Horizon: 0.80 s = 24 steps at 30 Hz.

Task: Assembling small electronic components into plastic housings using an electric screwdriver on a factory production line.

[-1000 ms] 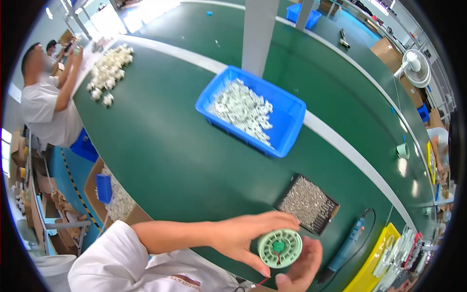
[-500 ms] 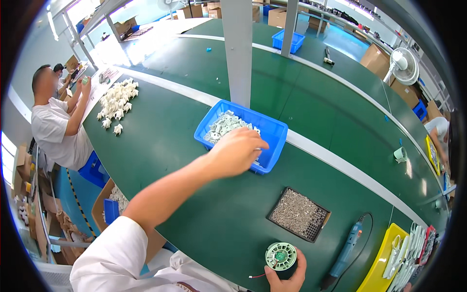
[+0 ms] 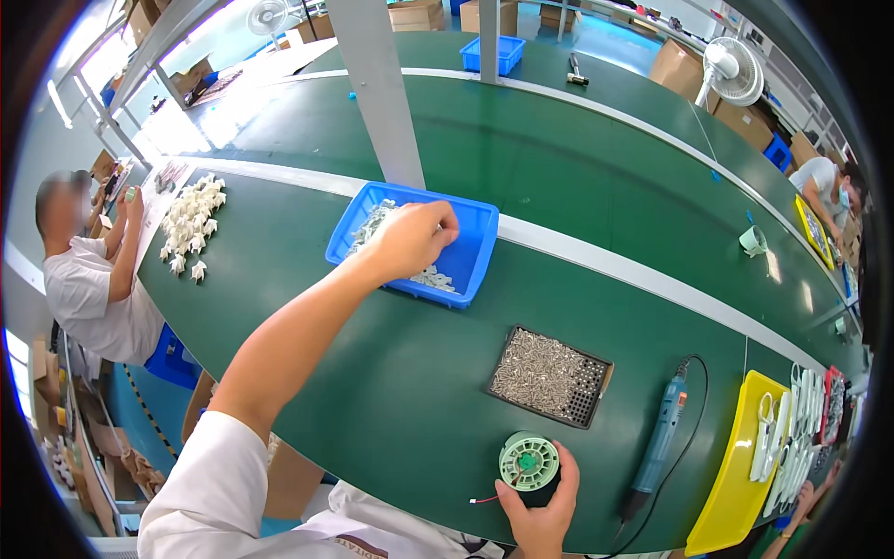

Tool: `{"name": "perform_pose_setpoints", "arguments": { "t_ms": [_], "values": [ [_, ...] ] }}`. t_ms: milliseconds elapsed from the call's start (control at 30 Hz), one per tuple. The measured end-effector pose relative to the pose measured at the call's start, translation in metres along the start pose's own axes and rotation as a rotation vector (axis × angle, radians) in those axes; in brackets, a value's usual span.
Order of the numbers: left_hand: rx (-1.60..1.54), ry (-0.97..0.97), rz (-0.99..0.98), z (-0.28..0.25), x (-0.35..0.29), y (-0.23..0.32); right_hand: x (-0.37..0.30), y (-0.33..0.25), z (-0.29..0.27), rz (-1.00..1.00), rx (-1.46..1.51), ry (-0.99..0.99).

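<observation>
My left hand (image 3: 406,242) is over the blue plastic bin (image 3: 477,240), its fingers curled together; whatever they may hold is hidden from this angle. Small pale-green plastic pieces (image 3: 434,279) lie in the bin, mostly on its left side and beneath the hand. Near the table's front edge, my right hand (image 3: 551,503) grips a round light-green slotted plastic housing (image 3: 529,462) between thumb and fingers. A green part shows at the housing's centre, and a thin red wire (image 3: 486,500) with a white plug sticks out to its left.
A black tray of small metal screws (image 3: 538,373) lies beyond the housing. To its right rests a corded blue electric screwdriver (image 3: 663,430), then a yellow tray (image 3: 722,512) with white parts. White pieces (image 3: 193,222) are heaped at left near a seated person (image 3: 98,289). A metal post (image 3: 380,102) rises behind the bin.
The view has shifted, so the table things sit differently in the picture. My left hand remains over the bin, fingers curled. My right hand keeps its hold on the housing.
</observation>
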<state>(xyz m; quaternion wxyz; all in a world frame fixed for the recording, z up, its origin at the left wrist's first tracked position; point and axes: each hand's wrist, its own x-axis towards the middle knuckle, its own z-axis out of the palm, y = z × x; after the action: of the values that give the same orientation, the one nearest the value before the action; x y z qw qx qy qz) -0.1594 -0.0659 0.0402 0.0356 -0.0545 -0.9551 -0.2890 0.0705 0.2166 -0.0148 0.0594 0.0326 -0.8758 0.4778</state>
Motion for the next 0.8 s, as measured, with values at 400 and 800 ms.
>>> {"name": "perform_pose_setpoints", "arguments": {
  "t_ms": [400, 800],
  "values": [
    [-0.056, 0.016, 0.134, 0.061, -0.166, 0.047, -0.003, 0.000, 0.007, 0.055, 0.050, -0.027],
    [0.005, -0.206, 0.457, 0.042, -0.155, 0.011, 0.002, 0.007, 0.000, 0.045, 0.128, -0.094]
  ]
}}
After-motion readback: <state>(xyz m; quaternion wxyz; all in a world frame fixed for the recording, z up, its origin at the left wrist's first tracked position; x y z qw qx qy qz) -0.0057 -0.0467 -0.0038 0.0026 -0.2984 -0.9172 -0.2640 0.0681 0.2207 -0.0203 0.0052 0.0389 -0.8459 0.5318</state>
